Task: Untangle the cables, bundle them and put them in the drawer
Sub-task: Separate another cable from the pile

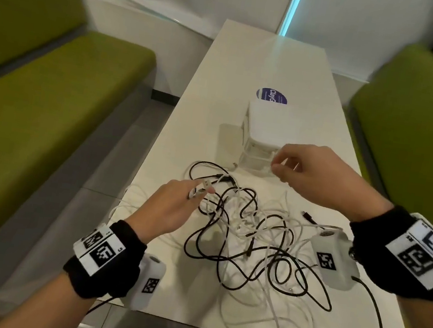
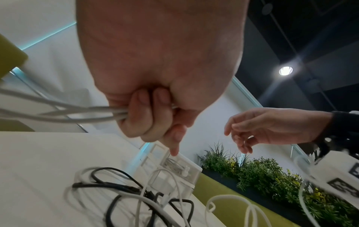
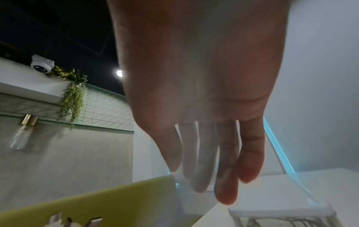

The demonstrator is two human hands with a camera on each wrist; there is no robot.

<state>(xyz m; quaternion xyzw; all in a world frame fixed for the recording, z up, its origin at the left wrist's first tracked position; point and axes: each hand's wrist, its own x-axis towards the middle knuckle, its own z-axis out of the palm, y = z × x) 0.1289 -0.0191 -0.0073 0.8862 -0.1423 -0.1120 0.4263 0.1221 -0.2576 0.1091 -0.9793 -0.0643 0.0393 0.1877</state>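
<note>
A tangle of black and white cables (image 1: 250,233) lies on the white table (image 1: 221,86), also seen in the left wrist view as the cables (image 2: 136,195). My left hand (image 1: 175,202) grips several strands of white cable (image 2: 77,113) with curled fingers (image 2: 143,113) at the tangle's left edge. My right hand (image 1: 318,173) hovers with loose, straight fingers (image 3: 250,153) just in front of the small white drawer unit (image 1: 265,131) and holds nothing. The drawer unit (image 3: 281,212) sits right below it; bundled cable shows through its clear front (image 2: 178,167).
Green sofas stand on both sides: the left sofa (image 1: 35,108) and the right sofa (image 1: 426,125). A blue round sticker (image 1: 272,95) lies behind the drawer unit. White wrist camera boxes (image 1: 333,257) hang near the tangle. Plants (image 2: 272,176) line the right sofa's back.
</note>
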